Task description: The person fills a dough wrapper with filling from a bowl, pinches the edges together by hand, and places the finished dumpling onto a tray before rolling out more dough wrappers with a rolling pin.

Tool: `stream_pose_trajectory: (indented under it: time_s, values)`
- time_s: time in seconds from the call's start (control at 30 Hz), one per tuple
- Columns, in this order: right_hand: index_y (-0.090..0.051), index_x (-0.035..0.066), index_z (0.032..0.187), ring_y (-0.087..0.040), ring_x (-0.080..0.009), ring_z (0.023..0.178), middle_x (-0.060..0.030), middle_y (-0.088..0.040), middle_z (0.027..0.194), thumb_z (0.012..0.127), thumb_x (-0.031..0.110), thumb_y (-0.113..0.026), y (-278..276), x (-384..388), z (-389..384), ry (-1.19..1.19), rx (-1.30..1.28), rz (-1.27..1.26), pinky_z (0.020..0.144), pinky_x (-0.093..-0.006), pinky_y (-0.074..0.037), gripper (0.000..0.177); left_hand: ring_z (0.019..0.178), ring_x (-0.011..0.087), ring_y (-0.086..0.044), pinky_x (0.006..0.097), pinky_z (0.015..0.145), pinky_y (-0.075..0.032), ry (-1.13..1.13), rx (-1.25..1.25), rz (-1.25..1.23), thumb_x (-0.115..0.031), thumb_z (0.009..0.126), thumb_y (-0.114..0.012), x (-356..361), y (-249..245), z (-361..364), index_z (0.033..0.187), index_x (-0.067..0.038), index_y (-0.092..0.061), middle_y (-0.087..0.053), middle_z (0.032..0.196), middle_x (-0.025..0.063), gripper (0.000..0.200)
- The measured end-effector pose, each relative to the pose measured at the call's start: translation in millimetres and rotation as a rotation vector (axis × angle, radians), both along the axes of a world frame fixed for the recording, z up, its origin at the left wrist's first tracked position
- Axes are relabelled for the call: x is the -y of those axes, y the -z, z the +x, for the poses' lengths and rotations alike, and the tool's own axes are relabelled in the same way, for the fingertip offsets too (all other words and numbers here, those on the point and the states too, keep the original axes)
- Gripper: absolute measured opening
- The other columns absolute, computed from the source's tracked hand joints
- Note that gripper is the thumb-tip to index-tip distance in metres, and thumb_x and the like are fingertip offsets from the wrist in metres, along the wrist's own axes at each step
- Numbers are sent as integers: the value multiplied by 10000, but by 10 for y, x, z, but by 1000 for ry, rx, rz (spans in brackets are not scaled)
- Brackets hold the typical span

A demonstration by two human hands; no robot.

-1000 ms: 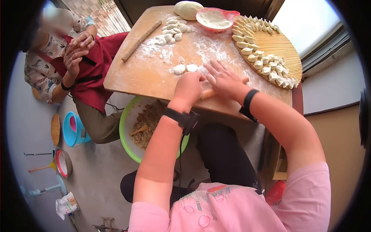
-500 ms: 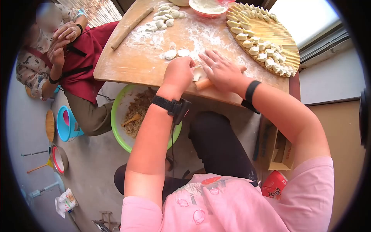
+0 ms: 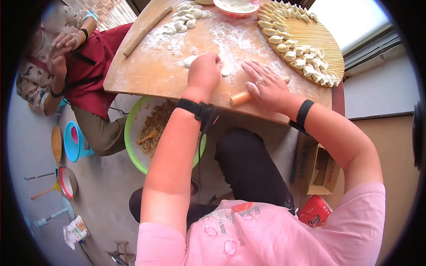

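My left hand [image 3: 205, 73] is closed at the edge of a thin round dumpling wrapper [image 3: 227, 68], its fingertips partly hidden behind the knuckles. Just left of that hand, another pale wrapper [image 3: 190, 60] lies on the floured board. My right hand [image 3: 266, 86] lies with fingers stretched out over a short wooden rolling pin [image 3: 241, 98], the palm covering the pin's middle. The pin sits near the front edge of the wooden board [image 3: 146, 73], apart from the wrapper.
Flattened dough pieces [image 3: 188, 17] and a long rolling pin [image 3: 148, 30] lie at the back left. A flour bowl [image 3: 237, 6] stands behind. Rows of dumplings [image 3: 306, 60] cover a woven tray [image 3: 306, 37]. Below is a green-rimmed basin [image 3: 128, 133] of filling. A person in a red apron [image 3: 100, 66] sits left.
My left hand and the wrapper have moved slightly up and away from the rolling pin. My right hand and the pin have shifted a little to the right.
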State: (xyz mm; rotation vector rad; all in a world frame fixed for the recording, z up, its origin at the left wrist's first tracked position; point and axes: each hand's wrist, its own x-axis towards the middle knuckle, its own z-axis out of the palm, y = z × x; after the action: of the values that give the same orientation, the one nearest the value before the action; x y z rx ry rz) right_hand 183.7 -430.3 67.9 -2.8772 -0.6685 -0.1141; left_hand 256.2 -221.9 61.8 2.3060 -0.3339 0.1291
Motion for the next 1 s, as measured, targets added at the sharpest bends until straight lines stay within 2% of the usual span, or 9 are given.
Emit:
stream_pose_trajectory:
  time_s: [0.07, 0.2, 0.4, 0.47, 0.53, 0.63, 0.73, 0.93, 1.0]
  values:
    - [-379, 37, 1477, -339, -363, 1432, -188, -392, 1523, 1020, 296, -385, 42, -11, 162, 18, -11, 21, 1183, -437, -265, 526, 839, 361, -673, 436, 764, -524, 144, -41, 154, -200, 860, -691, 90, 22, 2, 909, -38, -724, -699, 858, 191, 173]
    - [-358, 53, 1498, -321, -341, 1447, -171, -357, 1555, 1021, 277, -356, 269, -56, 912, -81, 206, -381, 1197, -442, -237, 527, 851, 349, -684, 415, 774, -529, 198, -140, 200, -211, 864, -687, 130, -169, -110, 937, -34, -736, -707, 875, 198, 198]
    - [-481, 36, 1405, -303, -383, 1448, -171, -351, 1559, 1010, 271, -389, 313, -77, 762, 20, 99, -49, 1188, -468, -267, 469, 862, 363, -671, 445, 795, -527, 190, -7, 127, -163, 823, -706, 228, 35, -58, 898, -42, -723, -699, 882, 198, 143]
    - [-416, 83, 1471, -312, -361, 1447, -197, -369, 1536, 1032, 300, -382, -6, -60, 260, -40, 26, -278, 1195, -445, -254, 491, 813, 371, -670, 426, 771, -527, 188, 124, 119, -158, 837, -702, 166, 123, -98, 895, -18, -711, -697, 858, 203, 152]
    - [-452, 71, 1443, -301, -383, 1450, -198, -353, 1547, 1037, 268, -367, -28, -57, 79, 58, -108, 22, 1194, -444, -260, 460, 815, 373, -669, 431, 769, -527, 168, 43, 87, -138, 834, -704, 100, -5, -162, 891, -20, -709, -697, 862, 197, 131]
    - [-405, 78, 1477, -290, -384, 1456, -202, -337, 1557, 1038, 274, -360, 21, -170, 300, 101, -88, 46, 1194, -446, -257, 483, 823, 374, -669, 440, 765, -524, 200, -117, 84, -150, 847, -691, 4, -88, -228, 894, -13, -707, -696, 865, 200, 145]
    - [-296, 91, 1535, -274, -381, 1464, -197, -324, 1568, 1040, 295, -343, 239, -182, 910, -73, 188, -399, 1200, -451, -237, 537, 830, 376, -668, 446, 760, -522, 158, -40, 144, -160, 857, -679, 25, -63, -178, 898, -11, -705, -694, 871, 203, 157]
    - [-331, 78, 1518, -315, -385, 1441, -185, -361, 1548, 1023, 298, -352, 138, -202, 423, 117, -62, 58, 1188, -452, -254, 542, 844, 383, -661, 442, 767, -518, 124, -24, 176, -176, 877, -655, 89, -80, -190, 919, -27, -711, -689, 877, 206, 165]
    - [-341, 78, 1512, -331, -390, 1430, -192, -381, 1530, 1017, 281, -367, -10, -111, 97, 43, -96, -40, 1182, -455, -264, 535, 848, 386, -658, 441, 772, -517, 117, 23, 171, -184, 888, -638, 14, -18, -195, 926, -29, -711, -687, 878, 207, 175]
